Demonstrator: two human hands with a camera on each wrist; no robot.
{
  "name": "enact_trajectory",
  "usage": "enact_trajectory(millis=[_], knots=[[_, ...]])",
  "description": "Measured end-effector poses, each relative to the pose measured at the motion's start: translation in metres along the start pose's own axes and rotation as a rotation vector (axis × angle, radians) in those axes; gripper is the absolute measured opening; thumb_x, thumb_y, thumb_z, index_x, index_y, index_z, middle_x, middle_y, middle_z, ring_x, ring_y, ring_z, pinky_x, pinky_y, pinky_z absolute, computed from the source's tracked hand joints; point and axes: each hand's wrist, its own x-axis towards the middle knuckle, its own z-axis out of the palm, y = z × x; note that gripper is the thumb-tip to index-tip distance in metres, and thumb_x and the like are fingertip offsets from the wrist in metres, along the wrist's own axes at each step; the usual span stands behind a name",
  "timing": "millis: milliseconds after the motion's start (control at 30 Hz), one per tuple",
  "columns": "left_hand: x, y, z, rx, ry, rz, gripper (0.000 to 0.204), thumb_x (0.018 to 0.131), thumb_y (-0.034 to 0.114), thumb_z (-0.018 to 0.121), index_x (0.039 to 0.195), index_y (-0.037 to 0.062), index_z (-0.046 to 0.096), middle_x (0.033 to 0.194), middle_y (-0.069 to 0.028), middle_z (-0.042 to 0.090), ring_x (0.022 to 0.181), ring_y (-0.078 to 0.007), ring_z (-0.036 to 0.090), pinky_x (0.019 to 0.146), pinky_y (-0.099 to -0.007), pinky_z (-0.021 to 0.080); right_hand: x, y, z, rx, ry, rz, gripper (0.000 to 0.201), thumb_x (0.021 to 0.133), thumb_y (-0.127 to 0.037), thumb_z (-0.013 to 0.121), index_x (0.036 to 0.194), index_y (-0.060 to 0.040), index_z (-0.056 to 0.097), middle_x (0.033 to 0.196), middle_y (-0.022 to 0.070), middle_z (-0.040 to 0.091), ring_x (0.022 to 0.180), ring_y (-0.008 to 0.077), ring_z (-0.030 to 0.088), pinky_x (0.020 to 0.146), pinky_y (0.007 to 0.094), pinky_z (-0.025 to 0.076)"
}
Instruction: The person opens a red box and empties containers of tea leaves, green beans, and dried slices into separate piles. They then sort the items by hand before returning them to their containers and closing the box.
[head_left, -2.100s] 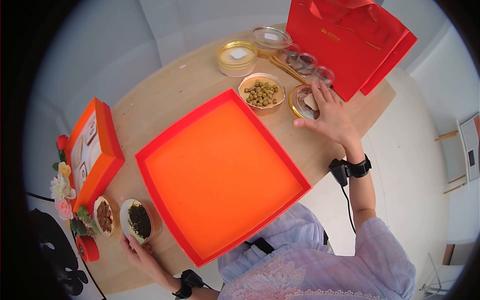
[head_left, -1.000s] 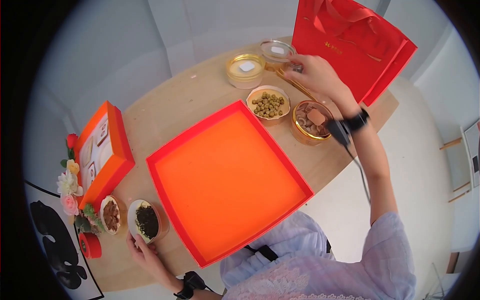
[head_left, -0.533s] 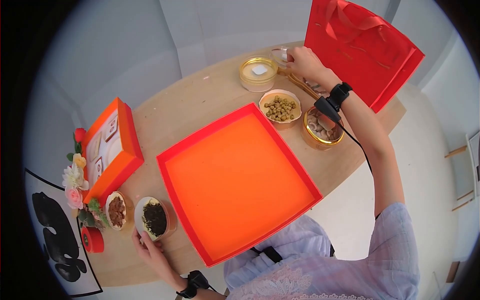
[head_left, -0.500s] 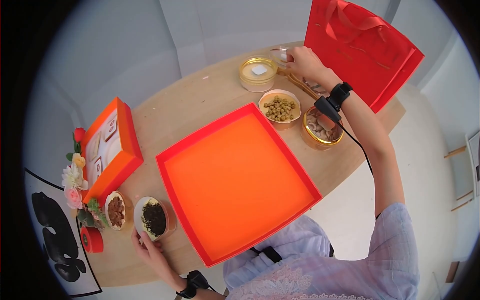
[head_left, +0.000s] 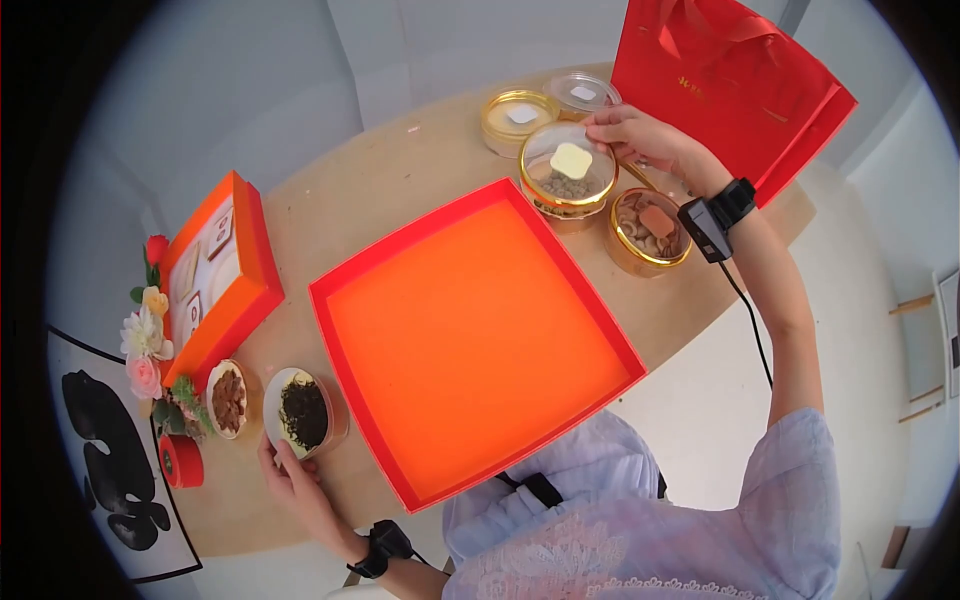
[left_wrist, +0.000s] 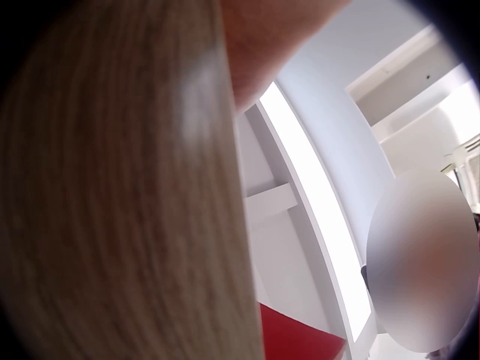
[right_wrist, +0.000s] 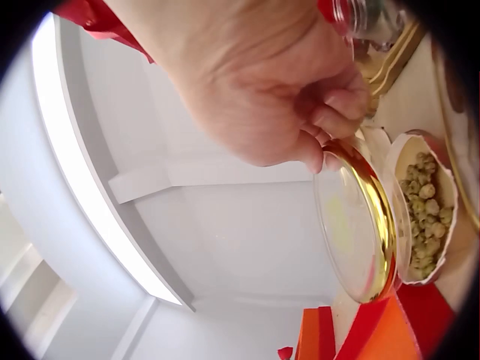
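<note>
My right hand point(head_left: 650, 140) pinches the edge of a clear, gold-rimmed lid point(head_left: 572, 160) with a pale yellow label. The lid is tilted close over a tub of round green pea-like snacks point(right_wrist: 427, 214); in the right wrist view, it stands beside the tub's open mouth. At the table's lower left, my left hand point(head_left: 295, 490) holds the near side of an open tub of dark shredded leaves point(head_left: 303, 413), fingers at its rim. In the left wrist view, only part of the hand point(left_wrist: 270, 45) shows, and the tub is out of sight.
A large shallow orange box point(head_left: 480, 340) lies between the hands. Beside the right wrist stands a lidded tub point(head_left: 648, 230); wooden tongs lie behind it. Other lidded tubs point(head_left: 515, 120) and a red gift bag point(head_left: 730, 90) stand behind. A brown-snack tub point(head_left: 228, 398), flowers and an upright box point(head_left: 225, 270) are left.
My right hand has gone from the lidded tub to the back, picked up a gold-rimmed clear lid, and brought it over the green snacks. The left hand has stayed at its tub.
</note>
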Motion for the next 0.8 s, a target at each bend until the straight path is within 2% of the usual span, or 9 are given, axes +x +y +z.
enact_trajectory(millis=[67, 200, 267, 367, 433, 500, 633, 767, 800], knots=[[-0.001, 0.005, 0.003, -0.014, -0.002, 0.031, 0.042, 0.108, 0.035, 0.052, 0.135, 0.0034, 0.059, 0.084, 0.003, 0.058, 0.063, -0.0013, 0.042, 0.051, -0.0187, 0.03, -0.002, -0.001, 0.009, -0.108, 0.029, 0.102, 0.03, 0.104, -0.023, 0.056, 0.128, -0.0065, 0.061, 0.084, -0.0073, 0.056, 0.061, -0.0009, 0.033, 0.053, 0.0157, 0.027], [0.001, 0.001, 0.002, -0.003, 0.002, 0.052, 0.042, 0.108, 0.035, 0.052, 0.135, 0.0031, 0.059, 0.085, 0.0026, 0.059, 0.062, -0.0014, 0.042, 0.051, -0.0189, 0.03, 0.013, 0.018, 0.004, -0.21, 0.003, 0.067, 0.03, 0.102, -0.024, 0.056, 0.124, -0.0047, 0.064, 0.09, -0.0026, 0.062, 0.068, 0.0034, 0.047, 0.059, 0.0202, 0.039], [0.002, -0.003, 0.002, -0.01, 0.007, 0.044, 0.043, 0.108, 0.035, 0.053, 0.135, 0.0032, 0.059, 0.086, 0.0025, 0.059, 0.063, -0.0013, 0.042, 0.051, -0.0188, 0.03, 0.02, 0.029, 0.011, -0.592, 0.188, -0.189, 0.037, 0.097, -0.03, 0.061, 0.117, 0.0, 0.069, 0.1, 0.0089, 0.073, 0.087, 0.0186, 0.067, 0.075, 0.0332, 0.052], [0.002, -0.004, 0.001, -0.012, -0.009, 0.03, 0.043, 0.107, 0.036, 0.053, 0.135, 0.0035, 0.06, 0.087, 0.0028, 0.06, 0.063, -0.0013, 0.042, 0.052, -0.0186, 0.03, -0.001, 0.015, 0.027, -0.67, 0.194, -0.122, 0.046, 0.094, -0.034, 0.062, 0.119, 0.0041, 0.068, 0.112, 0.0201, 0.074, 0.103, 0.0316, 0.07, 0.091, 0.04, 0.053], [0.002, -0.004, 0.002, -0.02, -0.002, 0.026, 0.042, 0.108, 0.036, 0.052, 0.135, 0.0037, 0.06, 0.087, 0.003, 0.06, 0.063, -0.0013, 0.042, 0.052, -0.0185, 0.03, -0.016, 0.005, 0.039, -0.64, 0.126, -0.062, 0.048, 0.097, -0.036, 0.064, 0.126, 0.0029, 0.064, 0.116, 0.0177, 0.067, 0.107, 0.0255, 0.064, 0.093, 0.0365, 0.049], [0.003, -0.003, 0.003, -0.033, 0.009, 0.023, 0.042, 0.108, 0.036, 0.052, 0.134, 0.0039, 0.06, 0.087, 0.0032, 0.06, 0.063, -0.0013, 0.042, 0.053, -0.0185, 0.029, -0.02, 0.012, 0.043, -0.975, 0.233, -0.267, 0.056, 0.096, -0.038, 0.067, 0.138, -0.0029, 0.059, 0.133, 0.0201, 0.058, 0.117, 0.0295, 0.059, 0.099, 0.0388, 0.047], [0.0, 0.002, 0.004, -0.023, 0.009, 0.02, 0.043, 0.108, 0.036, 0.051, 0.134, 0.0042, 0.06, 0.087, 0.0031, 0.06, 0.063, -0.0015, 0.042, 0.053, -0.0185, 0.03, -0.02, 0.013, 0.05, -0.773, 0.033, -0.469, 0.06, 0.094, -0.035, 0.069, 0.148, -0.0129, 0.053, 0.144, 0.0235, 0.05, 0.123, 0.0368, 0.055, 0.105, 0.0451, 0.045], [0.001, -0.002, 0.003, -0.018, 0.016, 0.026, 0.043, 0.108, 0.037, 0.052, 0.133, 0.0041, 0.06, 0.086, 0.0026, 0.06, 0.063, -0.002, 0.042, 0.053, -0.0188, 0.03, -0.036, 0.008, 0.065, -1.003, 0.043, -0.384, 0.104, 0.076, -0.053, 0.082, 0.16, -0.0157, 0.033, 0.162, 0.025, 0.03, 0.143, 0.0391, 0.043, 0.115, 0.0458, 0.04], [0.001, -0.003, 0.002, -0.019, 0.017, 0.027, 0.043, 0.108, 0.037, 0.052, 0.133, 0.0041, 0.06, 0.086, 0.0026, 0.06, 0.063, -0.002, 0.042, 0.053, -0.0188, 0.03, -0.039, -0.003, 0.067, -1.038, -0.016, -0.203, 0.123, 0.067, -0.059, 0.086, 0.163, -0.0162, 0.022, 0.166, 0.0255, 0.02, 0.149, 0.04, 0.035, 0.119, 0.0452, 0.036]])
